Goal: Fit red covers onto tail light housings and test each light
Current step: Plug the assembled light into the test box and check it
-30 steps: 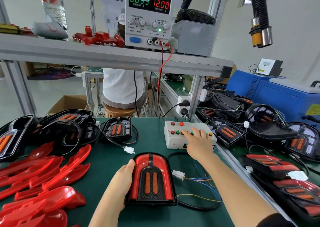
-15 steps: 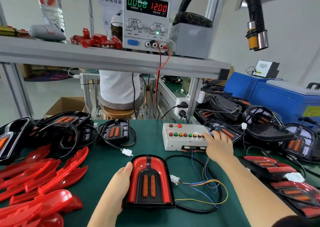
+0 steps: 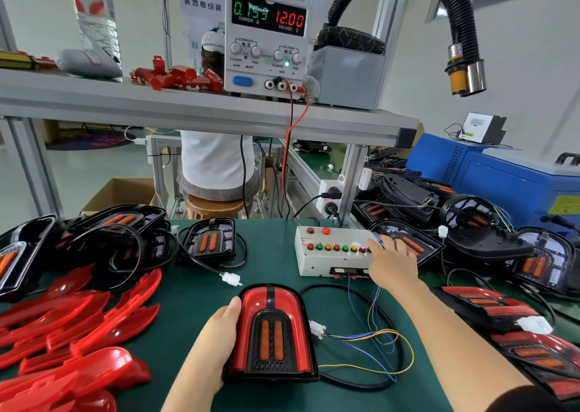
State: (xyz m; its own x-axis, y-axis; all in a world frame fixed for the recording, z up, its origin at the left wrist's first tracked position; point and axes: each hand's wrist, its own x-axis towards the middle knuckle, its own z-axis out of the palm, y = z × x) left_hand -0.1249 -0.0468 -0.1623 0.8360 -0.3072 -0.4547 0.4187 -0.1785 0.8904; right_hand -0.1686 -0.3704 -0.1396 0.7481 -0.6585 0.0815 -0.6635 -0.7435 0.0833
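Note:
A tail light with its red cover fitted (image 3: 270, 333) lies on the green mat in front of me. My left hand (image 3: 216, 336) holds its left side, thumb on the cover's upper edge. Its white connector (image 3: 316, 328) joins coloured wires that run to the white test box (image 3: 332, 253). My right hand (image 3: 390, 262) rests at the box's right end, fingertips on the row of coloured buttons. The power supply (image 3: 266, 34) on the shelf reads 0.153 A and 12.00 V.
Loose red covers (image 3: 72, 323) lie piled at the left. Black housings without covers (image 3: 125, 239) sit behind them. Finished lights (image 3: 502, 317) and more housings crowd the right side. A blue machine (image 3: 502, 173) stands far right. A person sits beyond the bench.
My right hand stayed at the right end of the button row after sliding there from the middle. The current reading rose from about 0.00 to 0.153 A. The left hand kept its hold.

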